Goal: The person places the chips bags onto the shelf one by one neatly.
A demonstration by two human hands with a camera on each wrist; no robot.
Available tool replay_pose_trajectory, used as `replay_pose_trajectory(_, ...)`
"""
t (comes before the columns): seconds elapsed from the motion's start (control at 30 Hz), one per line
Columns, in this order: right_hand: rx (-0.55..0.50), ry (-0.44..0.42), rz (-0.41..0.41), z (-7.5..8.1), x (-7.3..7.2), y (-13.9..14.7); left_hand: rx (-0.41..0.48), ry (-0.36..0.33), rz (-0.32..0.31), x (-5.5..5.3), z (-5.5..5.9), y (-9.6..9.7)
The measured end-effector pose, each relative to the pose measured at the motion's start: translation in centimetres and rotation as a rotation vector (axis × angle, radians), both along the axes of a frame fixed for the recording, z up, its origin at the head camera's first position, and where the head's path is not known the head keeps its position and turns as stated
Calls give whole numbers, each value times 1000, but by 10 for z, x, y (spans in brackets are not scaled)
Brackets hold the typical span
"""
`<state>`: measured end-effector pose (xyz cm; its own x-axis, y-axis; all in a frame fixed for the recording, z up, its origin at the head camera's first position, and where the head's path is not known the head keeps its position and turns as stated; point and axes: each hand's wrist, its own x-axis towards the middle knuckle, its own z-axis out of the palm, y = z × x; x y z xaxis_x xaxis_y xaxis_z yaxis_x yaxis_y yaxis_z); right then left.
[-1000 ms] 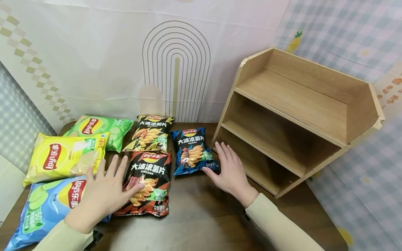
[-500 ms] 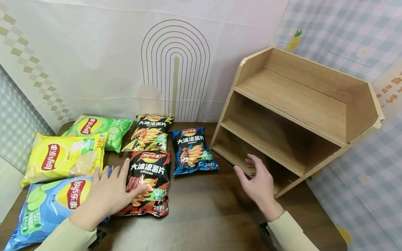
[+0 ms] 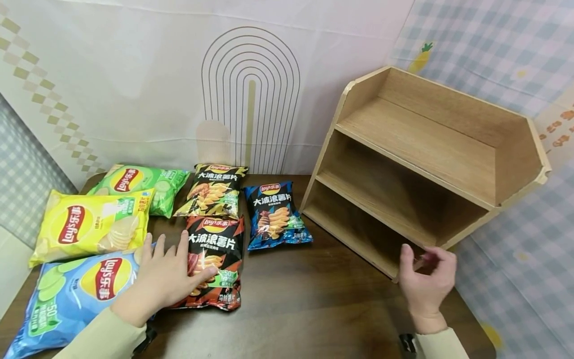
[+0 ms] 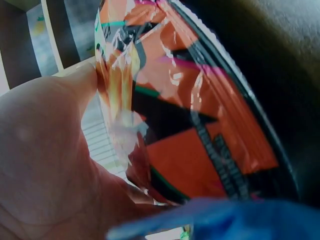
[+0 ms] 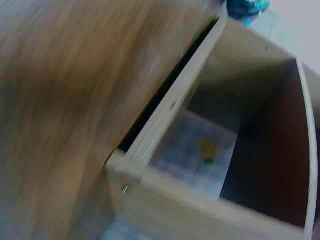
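Observation:
My left hand [image 3: 163, 276] lies with fingers spread at the left side of a red-and-black chip bag [image 3: 214, 249], its thumb over the bag's front. In the left wrist view the thumb side of that hand [image 4: 45, 145] borders the shiny bag [image 4: 185, 125]. A light-blue chip bag [image 3: 71, 299] lies just under and left of this hand. My right hand [image 3: 426, 281] hovers in front of the wooden shelf's lower right corner, thumb up and fingers loosely bent, with nothing between them. The right wrist view shows the shelf's edge [image 5: 175, 100] close by.
Yellow [image 3: 89, 224], green [image 3: 166, 187] and black-and-gold [image 3: 213, 192] chip bags lie at the back left of the table [image 3: 287, 309]. A dark-blue bag [image 3: 273, 214] sits left of the three-level shelf [image 3: 417, 119]. Patterned cloth [image 3: 148, 75] hangs behind.
My right hand has moved right, away from the dark-blue bag, along the shelf's front to its lower right corner. My left hand has shifted slightly right over the red-and-black bag.

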<state>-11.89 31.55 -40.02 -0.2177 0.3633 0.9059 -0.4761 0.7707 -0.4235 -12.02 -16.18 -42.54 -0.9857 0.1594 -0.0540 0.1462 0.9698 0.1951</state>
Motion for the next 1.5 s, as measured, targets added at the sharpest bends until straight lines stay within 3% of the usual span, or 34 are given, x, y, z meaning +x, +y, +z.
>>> replay_pose_trajectory(0.17,-129,33,-50,9,1,15,28,-1,-10,2,-2,3)
replay_pose_trajectory(0.4,-266,-132,28,18,-5,30,167,5,11,3,-5,13)
replay_pose_trajectory(0.57,-355,-262,33,11,-15,46,283,-88,34,2,-7,17)
replay_pose_trajectory(0.63,-356,-319,17,6,-19,53,331,-126,47,2,-8,17)
replay_pose_trajectory(0.83,-293,-449,-17,1,-26,62,376,-132,76,5,-10,17)
replay_pose_trajectory(1.2,-269,-457,-35,-2,-29,56,435,-266,131,3,-18,14)
replay_pose_trajectory(1.5,-250,-446,-44,-4,-33,58,428,-183,138,4,-12,16)
